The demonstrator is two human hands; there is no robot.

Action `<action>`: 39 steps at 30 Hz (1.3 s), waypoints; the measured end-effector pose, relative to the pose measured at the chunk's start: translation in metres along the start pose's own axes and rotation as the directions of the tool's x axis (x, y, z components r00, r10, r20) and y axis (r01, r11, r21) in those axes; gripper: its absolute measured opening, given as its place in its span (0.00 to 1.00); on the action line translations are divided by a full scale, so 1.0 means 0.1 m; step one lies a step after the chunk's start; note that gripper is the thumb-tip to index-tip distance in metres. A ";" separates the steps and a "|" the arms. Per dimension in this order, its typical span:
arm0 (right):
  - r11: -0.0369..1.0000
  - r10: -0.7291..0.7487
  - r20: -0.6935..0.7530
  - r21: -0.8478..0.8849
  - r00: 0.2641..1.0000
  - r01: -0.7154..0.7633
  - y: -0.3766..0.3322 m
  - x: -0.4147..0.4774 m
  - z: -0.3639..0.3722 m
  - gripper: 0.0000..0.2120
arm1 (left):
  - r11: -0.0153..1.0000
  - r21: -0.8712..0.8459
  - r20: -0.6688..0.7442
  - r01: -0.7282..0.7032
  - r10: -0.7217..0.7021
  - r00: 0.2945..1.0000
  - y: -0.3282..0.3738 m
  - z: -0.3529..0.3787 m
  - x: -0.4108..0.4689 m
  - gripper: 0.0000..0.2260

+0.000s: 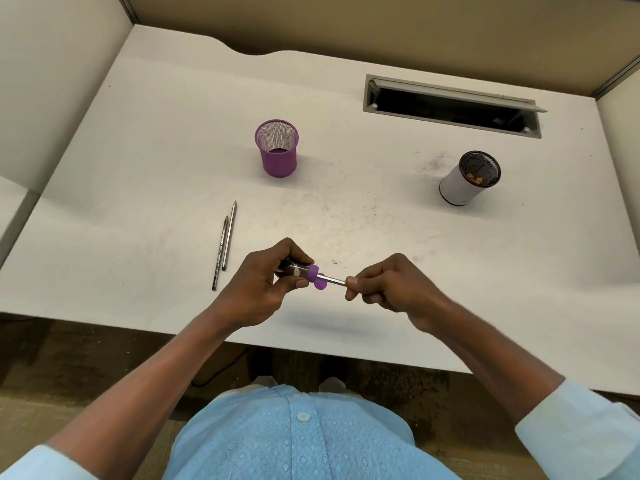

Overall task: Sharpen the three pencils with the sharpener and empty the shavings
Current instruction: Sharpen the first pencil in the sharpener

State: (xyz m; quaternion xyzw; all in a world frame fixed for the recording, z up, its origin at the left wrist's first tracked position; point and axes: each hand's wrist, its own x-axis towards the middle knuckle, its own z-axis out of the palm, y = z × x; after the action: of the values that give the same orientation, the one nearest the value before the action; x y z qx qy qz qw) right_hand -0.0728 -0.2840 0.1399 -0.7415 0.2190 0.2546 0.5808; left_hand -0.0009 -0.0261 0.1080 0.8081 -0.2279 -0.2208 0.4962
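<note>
The left hand grips the sharpener; the right hand pinches a pencil pushed into it, above the near surface. Two other pencils lie left; emptying probably remains.

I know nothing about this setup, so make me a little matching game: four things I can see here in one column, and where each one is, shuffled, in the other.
Things
1. sharpener
2. inserted pencil
3. two loose pencils
4. purple mesh cup

Places
A. lying side by side on the desk
B. gripped by the left hand
C. standing upright on the desk, beyond both hands
D. pinched by the right hand

Pairs: 1-B, 2-D, 3-A, 4-C
</note>
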 end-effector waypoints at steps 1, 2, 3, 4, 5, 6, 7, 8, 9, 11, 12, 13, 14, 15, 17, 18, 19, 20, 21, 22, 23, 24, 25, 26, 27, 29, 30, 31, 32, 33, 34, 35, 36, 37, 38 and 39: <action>0.991 0.127 0.076 0.042 0.989 -0.130 -0.06 0.00 -0.06 0.11 | 1.000 -0.001 0.005 -0.007 0.007 1.000 0.00 0.02 -0.01 0.11; 0.968 0.232 0.142 0.064 0.962 -0.242 -0.10 0.01 -0.11 0.12 | 1.000 -0.001 0.007 -0.013 0.013 1.000 0.01 0.04 -0.02 0.11; 0.944 0.303 0.196 0.076 0.933 -0.322 -0.12 0.02 -0.14 0.12 | 1.000 0.002 0.005 -0.018 0.018 1.000 0.01 0.07 -0.03 0.12; 0.930 0.334 0.232 0.079 0.914 -0.360 -0.11 0.03 -0.17 0.12 | 1.000 0.004 0.003 -0.020 0.020 1.000 0.00 0.09 -0.04 0.12; 0.932 0.327 0.246 0.078 0.913 -0.355 -0.10 0.03 -0.18 0.12 | 1.000 0.004 0.000 -0.019 0.019 1.000 0.00 0.10 -0.05 0.12; 0.948 0.286 0.243 0.071 0.927 -0.311 -0.08 0.03 -0.18 0.12 | 1.000 0.004 -0.006 -0.014 0.014 1.000 0.00 0.12 -0.05 0.12; 0.968 0.224 0.229 0.061 0.947 -0.243 -0.06 0.03 -0.17 0.12 | 1.000 0.008 -0.013 -0.006 0.006 1.000 0.00 0.11 -0.06 0.12; 0.985 0.154 0.205 0.047 0.966 -0.167 -0.04 0.01 -0.14 0.11 | 1.000 0.010 -0.014 0.005 -0.004 1.000 -0.01 0.11 -0.06 0.11; 0.995 0.085 0.167 0.028 0.982 -0.091 -0.02 0.00 -0.11 0.09 | 1.000 0.012 -0.016 0.016 -0.016 1.000 -0.01 0.10 -0.06 0.11; 0.996 -0.080 0.025 -0.029 0.996 0.081 0.07 0.01 -0.05 0.05 | 0.999 0.012 -0.022 0.034 -0.034 0.999 -0.01 0.08 -0.06 0.11; 0.977 -0.200 -0.063 -0.090 0.978 0.194 0.14 0.03 -0.02 0.04 | 0.999 0.010 -0.026 0.042 -0.042 0.999 -0.01 0.07 -0.07 0.11; 0.926 -0.354 -0.135 -0.194 0.926 0.325 0.20 0.04 0.01 0.05 | 0.999 0.009 -0.030 0.050 -0.050 0.998 0.00 0.06 -0.07 0.11; 0.829 -0.523 -0.163 -0.323 0.836 0.456 0.27 0.06 0.04 0.05 | 0.998 0.006 -0.034 0.057 -0.057 0.998 0.00 0.06 -0.07 0.11; 0.691 -0.680 -0.153 -0.459 0.717 0.559 0.34 0.07 0.07 0.05 | 0.998 0.000 -0.036 0.065 -0.065 0.997 0.00 0.05 -0.07 0.11; 0.393 -0.869 -0.068 -0.698 0.490 0.599 0.42 0.09 0.11 0.05 | 0.997 -0.015 -0.038 0.080 -0.081 0.996 0.01 0.04 -0.07 0.11; 0.274 -0.913 -0.024 -0.777 0.408 0.566 0.43 0.09 0.10 0.06 | 0.996 -0.025 -0.036 0.086 -0.087 0.996 0.01 0.04 -0.07 0.11; 0.193 -0.937 0.006 -0.825 0.351 0.531 0.44 0.11 0.10 0.07 | 0.995 -0.034 -0.035 0.090 -0.091 0.995 0.02 0.04 -0.08 0.11; 0.161 -0.945 0.017 -0.846 0.327 0.508 0.45 0.12 0.09 0.08 | 0.995 -0.041 -0.036 0.091 -0.093 0.995 0.03 0.05 -0.08 0.11; 0.177 -0.943 0.002 -0.845 0.333 0.505 0.45 0.13 0.09 0.09 | 0.995 -0.043 -0.041 0.089 -0.091 0.995 0.03 0.05 -0.09 0.11; 0.242 -0.929 -0.039 -0.816 0.368 0.525 0.45 0.12 0.11 0.09 | 0.996 -0.040 -0.048 0.081 -0.083 0.995 0.04 0.05 -0.08 0.12; 0.360 -0.894 -0.105 -0.748 0.436 0.557 0.43 0.11 0.14 0.09 | 0.998 -0.029 -0.058 0.062 -0.064 0.996 0.05 0.04 -0.08 0.12; 0.521 -0.818 -0.179 -0.633 0.546 0.573 0.40 0.09 0.16 0.09 | 0.999 -0.016 -0.067 0.036 -0.037 0.997 0.06 0.03 -0.08 0.12; 0.694 -0.690 -0.221 -0.475 0.690 0.541 0.36 0.07 0.16 0.09 | 1.000 0.003 -0.071 0.007 -0.007 0.997 0.07 0.02 -0.07 0.12; 0.839 -0.520 -0.204 -0.305 0.830 0.450 0.30 0.05 0.14 0.08 | 1.000 0.019 -0.069 -0.016 0.017 0.997 0.07 0.01 -0.07 0.12; 0.939 -0.334 -0.143 -0.143 0.932 0.314 0.22 0.04 0.10 0.08 | 0.999 0.029 -0.060 -0.028 0.030 0.998 0.07 0.00 -0.07 0.12; 0.997 -0.010 0.044 0.071 0.999 0.007 0.09 0.03 -0.01 0.10 | 0.999 0.031 -0.038 -0.026 0.027 0.999 0.08 0.00 -0.08 0.12; 0.990 0.065 0.113 0.115 0.991 -0.078 0.05 0.03 -0.06 0.11 | 0.999 0.028 -0.030 -0.022 0.023 0.999 0.09 0.02 -0.08 0.12; 0.987 0.082 0.140 0.124 0.987 -0.099 0.03 0.04 -0.08 0.12 | 1.000 0.026 -0.029 -0.018 0.019 0.999 0.10 0.03 -0.08 0.12; 0.990 0.061 0.138 0.118 0.989 -0.077 0.03 0.04 -0.09 0.12 | 1.000 0.025 -0.031 -0.013 0.014 0.999 0.11 0.03 -0.07 0.12; 0.993 0.021 0.126 0.112 0.992 -0.035 0.04 0.03 -0.07 0.12 | 1.000 0.023 -0.036 -0.008 0.009 0.999 0.11 0.03 -0.06 0.12; 0.994 -0.026 0.104 0.108 0.994 0.015 0.06 0.02 -0.05 0.11 | 1.000 0.020 -0.040 -0.004 0.005 0.999 0.12 0.02 -0.05 0.12; 0.992 -0.084 0.065 0.094 0.994 0.078 0.10 0.01 -0.02 0.10 | 1.000 0.017 -0.042 -0.001 0.002 0.999 0.12 0.01 -0.04 0.12; 0.985 -0.167 -0.002 0.047 0.986 0.167 0.14 0.02 0.00 0.08 | 1.000 0.013 -0.041 0.003 -0.002 0.999 0.12 0.01 -0.03 0.11; 0.958 -0.286 -0.084 -0.043 0.955 0.283 0.20 0.03 0.01 0.06 | 1.000 0.011 -0.038 0.010 -0.010 0.999 0.13 0.01 -0.03 0.11; 0.899 -0.432 -0.154 -0.158 0.889 0.409 0.25 0.05 0.02 0.06 | 1.000 0.009 -0.034 0.018 -0.018 0.999 0.13 0.02 -0.04 0.11; 0.808 -0.577 -0.187 -0.268 0.795 0.524 0.31 0.07 0.03 0.06 | 1.000 0.002 -0.031 0.030 -0.030 0.999 0.14 0.03 -0.04 0.10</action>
State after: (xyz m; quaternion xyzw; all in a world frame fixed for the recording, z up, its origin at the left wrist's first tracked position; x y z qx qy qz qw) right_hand -0.0869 -0.2887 0.1117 -0.8549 0.0396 -0.0045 0.5172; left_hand -0.0080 -0.0314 0.1196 0.8153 -0.2084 -0.2155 0.4953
